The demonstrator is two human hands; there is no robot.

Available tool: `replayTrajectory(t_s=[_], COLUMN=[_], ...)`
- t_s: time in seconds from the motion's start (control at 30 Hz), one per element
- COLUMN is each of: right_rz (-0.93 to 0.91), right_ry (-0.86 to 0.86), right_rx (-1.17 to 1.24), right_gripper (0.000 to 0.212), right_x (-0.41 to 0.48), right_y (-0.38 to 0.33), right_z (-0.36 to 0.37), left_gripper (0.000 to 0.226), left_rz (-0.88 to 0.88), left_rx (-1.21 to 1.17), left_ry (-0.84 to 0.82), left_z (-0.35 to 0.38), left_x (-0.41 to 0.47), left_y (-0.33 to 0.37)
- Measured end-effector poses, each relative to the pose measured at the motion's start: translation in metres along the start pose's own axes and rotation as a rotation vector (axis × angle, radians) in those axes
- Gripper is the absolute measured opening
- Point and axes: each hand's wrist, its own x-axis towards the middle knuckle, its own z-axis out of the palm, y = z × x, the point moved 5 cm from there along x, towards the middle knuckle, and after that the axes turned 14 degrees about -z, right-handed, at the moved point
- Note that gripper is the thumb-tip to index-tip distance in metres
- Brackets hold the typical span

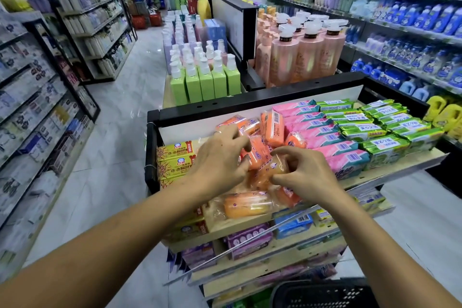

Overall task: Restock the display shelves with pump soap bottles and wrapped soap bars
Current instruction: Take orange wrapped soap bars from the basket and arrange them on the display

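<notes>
On the top display shelf (390, 172) lies a loose heap of orange wrapped soap bars (272, 127). My left hand (220, 157) curls its fingers round one orange bar (257, 151) in the heap. My right hand (305, 172) pinches another orange wrapped bar (268, 174) just in front of it. One more orange bar (246, 204) lies flat at the shelf's front edge. Neat rows of pink bars (325, 132) and green bars (390, 132) fill the shelf to the right. Yellow boxed soaps (175, 155) sit stacked at the left end.
Green pump bottles (205, 80) and pink pump bottles (307, 55) stand on the display behind the shelf. Lower shelves hold purple (250, 240) and blue packs (292, 224). A black basket (322, 295) sits by my right arm. Stocked shelving lines the aisle on both sides.
</notes>
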Motion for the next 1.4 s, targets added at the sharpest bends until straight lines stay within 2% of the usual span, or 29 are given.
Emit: replayTrajectory(t_s=[0.07, 0.13, 0.23, 0.57, 0.7, 0.9, 1.17, 1.4], right_rz=[0.009, 0.026, 0.032, 0.024, 0.017, 0.017, 0.029, 0.016], right_ry=[0.011, 0.033, 0.07, 0.076, 0.07, 0.076, -0.051, -0.204], right_rx=[0.04, 0.058, 0.085, 0.133, 0.135, 0.136, 0.198, 0.195], right_gripper=[0.055, 0.057, 0.059, 0.06, 0.061, 0.057, 0.041, 0.054], right_x=[-0.003, -0.008, -0.014, -0.018, -0.018, -0.017, -0.006, 0.009], right_y=[0.002, 0.004, 0.005, -0.002, -0.002, -0.001, -0.001, -0.005], right_z=[-0.001, -0.004, -0.008, -0.008, -0.007, -0.003, 0.015, 0.024], left_gripper=[0.043, 0.074, 0.089, 0.095, 0.085, 0.081, 0.074, 0.08], left_rz=[-0.031, -0.071, -0.084, -0.002, 0.007, -0.035, -0.264, -0.284], left_rx=[-0.018, 0.009, 0.098, 0.205, 0.216, 0.037, -0.378, -0.473], left_ry=[-0.028, -0.176, -0.372, -0.457, -0.376, -0.282, -0.126, -0.107], left_z=[0.005, 0.013, 0.021, 0.024, 0.028, 0.022, -0.012, -0.018], left_x=[0.013, 0.026, 0.04, 0.044, 0.046, 0.054, 0.058, 0.04], left_y=[0.0, -0.004, -0.004, 0.002, 0.006, 0.004, -0.016, -0.027])
